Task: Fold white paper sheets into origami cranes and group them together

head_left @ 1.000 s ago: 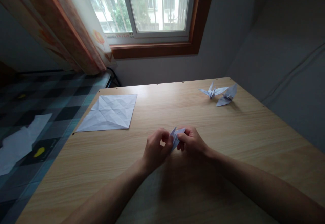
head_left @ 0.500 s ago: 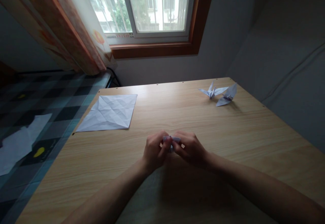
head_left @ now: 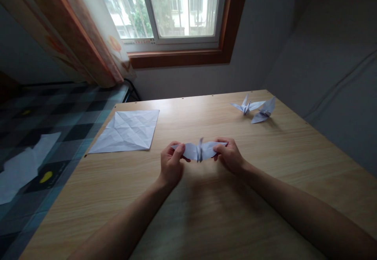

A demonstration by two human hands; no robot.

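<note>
A pale folded paper crane (head_left: 200,150) is held just above the wooden table (head_left: 265,165), its two wings spread out sideways. My left hand (head_left: 171,165) pinches the tip of the left wing. My right hand (head_left: 229,156) pinches the tip of the right wing. The crane's neck or tail sticks up in the middle between my hands.
A creased square sheet of paper (head_left: 126,131) lies flat near the table's far left corner. Two finished paper cranes (head_left: 253,109) stand at the far right. A bed with a checked cover (head_left: 44,134) lies left of the table, white paper (head_left: 23,165) on it. A window (head_left: 165,8) is ahead.
My hands were close together around the small folded piece. They have moved apart and pulled the crane's wings out to either side.
</note>
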